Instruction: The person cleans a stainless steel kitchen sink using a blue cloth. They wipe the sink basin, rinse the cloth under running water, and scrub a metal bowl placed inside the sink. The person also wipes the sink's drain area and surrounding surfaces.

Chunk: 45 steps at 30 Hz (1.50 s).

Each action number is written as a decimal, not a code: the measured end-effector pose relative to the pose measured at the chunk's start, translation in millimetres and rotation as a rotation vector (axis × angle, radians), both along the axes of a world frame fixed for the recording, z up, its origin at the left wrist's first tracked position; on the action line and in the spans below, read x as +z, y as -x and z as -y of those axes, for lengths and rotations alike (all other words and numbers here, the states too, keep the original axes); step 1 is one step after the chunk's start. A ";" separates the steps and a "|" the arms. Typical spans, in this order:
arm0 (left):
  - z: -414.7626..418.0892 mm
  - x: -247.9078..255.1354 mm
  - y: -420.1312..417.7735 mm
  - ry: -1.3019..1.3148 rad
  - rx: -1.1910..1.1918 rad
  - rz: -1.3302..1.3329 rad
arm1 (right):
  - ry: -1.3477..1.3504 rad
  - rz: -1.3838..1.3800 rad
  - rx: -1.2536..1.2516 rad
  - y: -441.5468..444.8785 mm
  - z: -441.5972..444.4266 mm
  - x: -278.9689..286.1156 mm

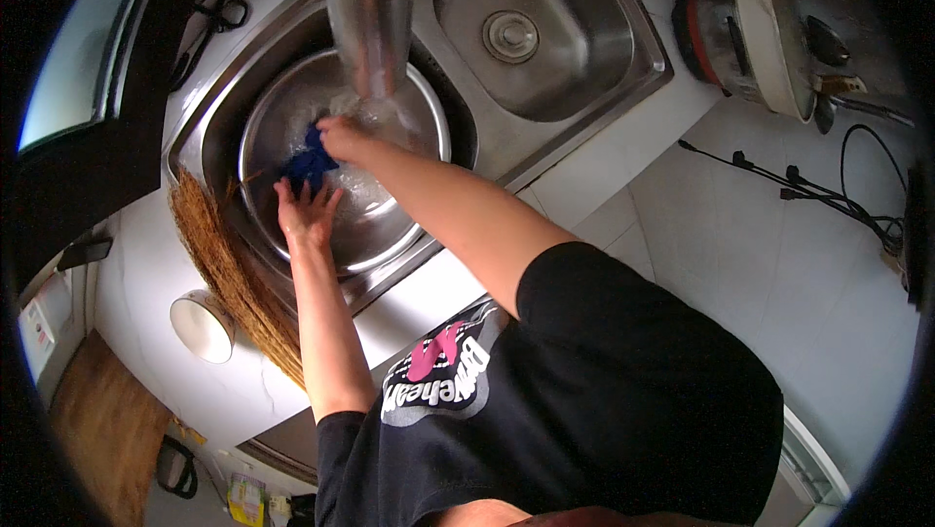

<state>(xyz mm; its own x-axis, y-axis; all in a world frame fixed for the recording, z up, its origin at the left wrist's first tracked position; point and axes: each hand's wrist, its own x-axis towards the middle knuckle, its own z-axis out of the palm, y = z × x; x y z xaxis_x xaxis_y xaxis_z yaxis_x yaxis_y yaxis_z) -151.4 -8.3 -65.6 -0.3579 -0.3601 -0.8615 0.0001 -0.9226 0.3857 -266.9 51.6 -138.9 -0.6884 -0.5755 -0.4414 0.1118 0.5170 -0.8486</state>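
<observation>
A wide metal basin (247,140) with water in it sits in the left bowl of a stainless steel sink. A wet dark blue cloth (310,167) lies in the basin between my hands. My right hand (342,138) grips the cloth's upper end with curled fingers. Just below the cloth, my left hand (307,214) is spread, its fingertips at the cloth's lower edge. Above the basin a thick metallic cylinder (369,15) reaches down and hides part of the basin; the water looks stirred near its lower end.
A straw broom head (219,257) lies along the sink's left edge, beside a white bowl (202,328) tipped on its side. The second sink bowl (540,30) has a drain strainer (510,36). Pans (774,45) and black cables (825,198) are at the right. A wooden board (106,425) stands lower left.
</observation>
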 end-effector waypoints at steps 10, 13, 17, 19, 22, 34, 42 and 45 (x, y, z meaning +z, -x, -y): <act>-18.6 -20.9 -30.3 -0.192 0.429 -1.017 | 0.342 -0.509 0.194 -92.5 -28.6 140.1; -29.1 -45.2 -27.3 -0.084 0.635 -0.999 | 0.327 -0.631 0.366 -80.6 -18.5 117.6; -15.9 -31.2 -12.8 -0.041 0.289 -0.564 | 0.258 -0.713 0.249 -56.8 -6.7 93.4; -4.5 -2.4 0.3 -0.008 0.044 -0.287 | 0.012 -0.607 0.424 -26.6 -3.2 112.5; -14.0 17.2 11.1 0.037 0.101 -0.226 | -0.316 -0.126 0.218 20.7 2.2 49.6; -3.8 7.9 3.4 -0.102 0.021 0.010 | -0.051 0.180 -0.110 6.6 -15.3 15.4; 6.8 -1.7 -11.1 -0.443 -0.035 -0.355 | 0.323 -0.497 0.265 -80.4 -45.3 138.0; -7.6 -21.6 -13.9 0.313 -0.196 -0.276 | 0.320 -0.596 0.321 -73.1 -43.1 136.2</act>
<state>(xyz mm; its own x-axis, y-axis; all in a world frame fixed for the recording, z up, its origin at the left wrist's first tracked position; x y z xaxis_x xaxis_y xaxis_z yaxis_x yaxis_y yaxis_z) -137.5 -0.8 -87.1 -0.6462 -0.4901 -0.5850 -0.0213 -0.7546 0.6558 -193.9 94.6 -2.7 -0.5356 -0.8258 0.1765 -0.5287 0.1649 -0.8327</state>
